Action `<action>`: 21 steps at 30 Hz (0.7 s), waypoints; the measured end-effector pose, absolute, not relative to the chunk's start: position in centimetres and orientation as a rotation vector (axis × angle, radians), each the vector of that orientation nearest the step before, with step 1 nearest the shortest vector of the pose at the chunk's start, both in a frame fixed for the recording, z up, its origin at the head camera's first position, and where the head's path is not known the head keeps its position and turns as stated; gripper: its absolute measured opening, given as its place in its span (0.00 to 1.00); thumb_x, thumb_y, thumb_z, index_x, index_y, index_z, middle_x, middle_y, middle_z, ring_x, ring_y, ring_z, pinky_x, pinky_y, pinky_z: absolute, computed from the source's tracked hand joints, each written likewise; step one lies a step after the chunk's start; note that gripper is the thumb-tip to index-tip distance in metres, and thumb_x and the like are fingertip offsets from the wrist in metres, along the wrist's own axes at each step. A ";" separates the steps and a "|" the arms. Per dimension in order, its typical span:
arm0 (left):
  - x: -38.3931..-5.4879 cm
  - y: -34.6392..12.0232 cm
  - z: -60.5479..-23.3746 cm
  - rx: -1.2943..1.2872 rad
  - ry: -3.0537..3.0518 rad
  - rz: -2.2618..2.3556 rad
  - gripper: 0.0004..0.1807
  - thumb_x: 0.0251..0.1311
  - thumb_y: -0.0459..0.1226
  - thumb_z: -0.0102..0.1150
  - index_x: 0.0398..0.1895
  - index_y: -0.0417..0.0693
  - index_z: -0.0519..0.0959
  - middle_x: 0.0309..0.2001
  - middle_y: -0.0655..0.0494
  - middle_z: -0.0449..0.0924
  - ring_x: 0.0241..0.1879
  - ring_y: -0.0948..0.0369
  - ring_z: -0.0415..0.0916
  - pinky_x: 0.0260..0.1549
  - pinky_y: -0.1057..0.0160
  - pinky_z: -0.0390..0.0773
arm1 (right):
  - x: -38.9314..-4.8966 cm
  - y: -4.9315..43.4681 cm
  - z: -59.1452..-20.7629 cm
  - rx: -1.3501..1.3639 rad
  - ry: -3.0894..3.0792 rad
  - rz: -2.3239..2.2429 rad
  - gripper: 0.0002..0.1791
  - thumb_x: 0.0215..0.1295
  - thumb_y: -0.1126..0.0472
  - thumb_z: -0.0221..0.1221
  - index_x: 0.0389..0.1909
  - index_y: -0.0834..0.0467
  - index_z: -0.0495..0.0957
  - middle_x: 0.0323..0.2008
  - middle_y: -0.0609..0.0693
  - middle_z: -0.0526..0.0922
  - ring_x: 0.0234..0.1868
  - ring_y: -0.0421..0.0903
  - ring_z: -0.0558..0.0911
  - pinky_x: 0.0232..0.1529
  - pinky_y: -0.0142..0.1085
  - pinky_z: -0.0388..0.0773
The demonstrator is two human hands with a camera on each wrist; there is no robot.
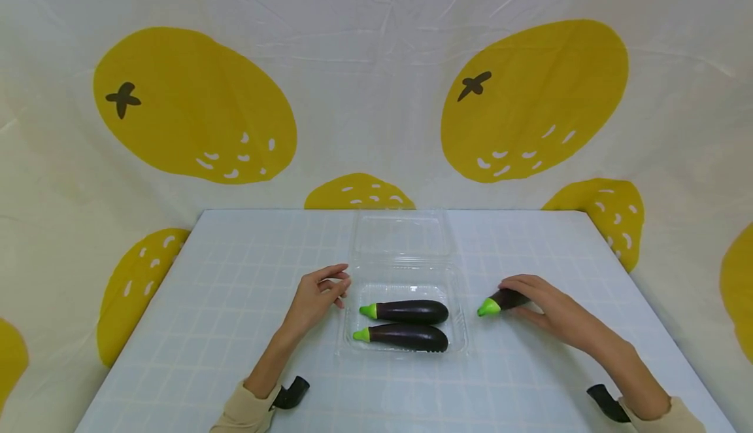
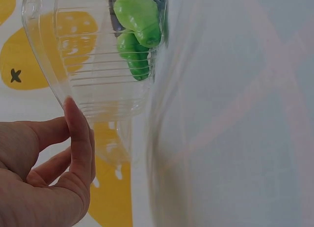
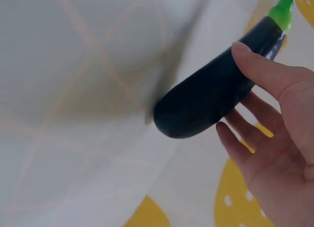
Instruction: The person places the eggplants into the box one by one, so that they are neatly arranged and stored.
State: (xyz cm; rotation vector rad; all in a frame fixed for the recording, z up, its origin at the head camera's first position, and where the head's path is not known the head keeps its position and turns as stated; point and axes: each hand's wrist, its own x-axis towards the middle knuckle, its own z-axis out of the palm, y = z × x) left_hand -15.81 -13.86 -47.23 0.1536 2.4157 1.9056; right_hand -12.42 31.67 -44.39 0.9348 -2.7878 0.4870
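Observation:
A clear plastic clamshell box (image 1: 461, 338) lies with its lid (image 1: 402, 233) folded back. Two dark purple eggplants, one (image 1: 412, 311) behind the other (image 1: 408, 337), lie side by side in the base, green stem ends to the left. My left hand (image 1: 314, 299) is at the box's left edge, its fingers loosely bent; in the left wrist view a fingertip (image 2: 72, 109) appears to touch the rim. My right hand (image 1: 547, 305) holds a third eggplant (image 3: 206, 87) between thumb and fingers, right of the box. Its green stem end points left, toward the box.
A white table (image 1: 247, 250) with a faint grid carries everything. Behind it hangs a pale cloth (image 1: 370, 119) printed with yellow fruit. Black wrist straps or mounts (image 1: 291, 394) show at both sleeves.

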 end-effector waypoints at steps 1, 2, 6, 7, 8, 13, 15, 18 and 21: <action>-15.8 -13.9 -47.2 0.156 2.412 1.911 0.23 0.67 0.32 0.66 0.64 0.32 0.77 0.49 0.40 0.83 0.25 0.52 0.82 0.29 0.65 0.84 | -12.4 31.6 -44.2 0.918 -2.801 0.489 0.31 0.54 0.69 0.75 0.60 0.57 0.79 0.57 0.53 0.81 0.55 0.51 0.79 0.59 0.29 0.76; -15.8 -13.9 -47.2 0.158 2.407 1.914 0.23 0.68 0.32 0.66 0.64 0.32 0.77 0.49 0.40 0.83 0.25 0.52 0.82 0.29 0.65 0.84 | -12.3 31.6 -44.1 0.906 -2.807 0.495 0.30 0.55 0.68 0.75 0.60 0.57 0.79 0.57 0.53 0.81 0.55 0.51 0.80 0.58 0.32 0.78; -15.4 -13.7 -46.4 0.152 2.409 1.905 0.23 0.68 0.30 0.64 0.64 0.29 0.76 0.49 0.38 0.82 0.25 0.51 0.82 0.29 0.65 0.84 | -12.3 31.4 -43.5 0.870 -2.815 0.536 0.28 0.58 0.66 0.74 0.60 0.58 0.79 0.56 0.51 0.83 0.53 0.50 0.81 0.54 0.40 0.82; -15.3 -13.6 -46.0 0.148 2.411 1.900 0.22 0.68 0.29 0.64 0.64 0.29 0.76 0.48 0.37 0.82 0.26 0.50 0.82 0.29 0.64 0.84 | -12.3 31.3 -43.4 0.866 -2.816 0.544 0.28 0.59 0.65 0.74 0.60 0.58 0.78 0.56 0.51 0.83 0.53 0.49 0.81 0.54 0.40 0.82; -15.0 -13.5 -45.5 0.149 2.409 1.896 0.22 0.68 0.28 0.63 0.63 0.28 0.76 0.48 0.36 0.82 0.26 0.50 0.82 0.30 0.65 0.84 | -12.3 31.3 -43.2 0.858 -2.823 0.550 0.27 0.60 0.64 0.73 0.61 0.58 0.78 0.56 0.51 0.83 0.53 0.49 0.82 0.54 0.42 0.82; -14.2 -13.3 -43.6 0.188 2.416 1.897 0.21 0.69 0.27 0.61 0.62 0.25 0.75 0.47 0.34 0.81 0.25 0.50 0.81 0.30 0.65 0.84 | -12.4 31.0 -42.5 0.829 -2.853 0.580 0.26 0.62 0.63 0.72 0.61 0.59 0.78 0.56 0.51 0.83 0.53 0.50 0.82 0.52 0.51 0.82; -14.1 -13.3 -43.3 0.191 2.419 1.897 0.21 0.69 0.27 0.61 0.62 0.25 0.75 0.47 0.34 0.81 0.25 0.50 0.82 0.30 0.65 0.84 | -12.4 30.9 -42.3 0.817 -2.856 0.603 0.25 0.63 0.62 0.71 0.61 0.58 0.78 0.55 0.51 0.84 0.52 0.49 0.82 0.52 0.51 0.83; -14.2 -13.3 -43.5 0.179 2.420 1.891 0.20 0.69 0.26 0.61 0.62 0.25 0.76 0.47 0.34 0.81 0.25 0.48 0.81 0.31 0.63 0.85 | -12.5 30.7 -41.9 0.797 -2.853 0.638 0.24 0.64 0.61 0.71 0.60 0.57 0.78 0.55 0.49 0.84 0.51 0.47 0.82 0.51 0.50 0.84; -14.5 -13.3 -44.3 0.133 2.415 1.882 0.21 0.68 0.26 0.63 0.62 0.27 0.76 0.47 0.35 0.82 0.25 0.47 0.82 0.31 0.63 0.85 | -12.6 30.5 -41.5 0.776 -2.849 0.683 0.24 0.64 0.59 0.71 0.60 0.57 0.78 0.54 0.49 0.84 0.49 0.46 0.83 0.48 0.49 0.85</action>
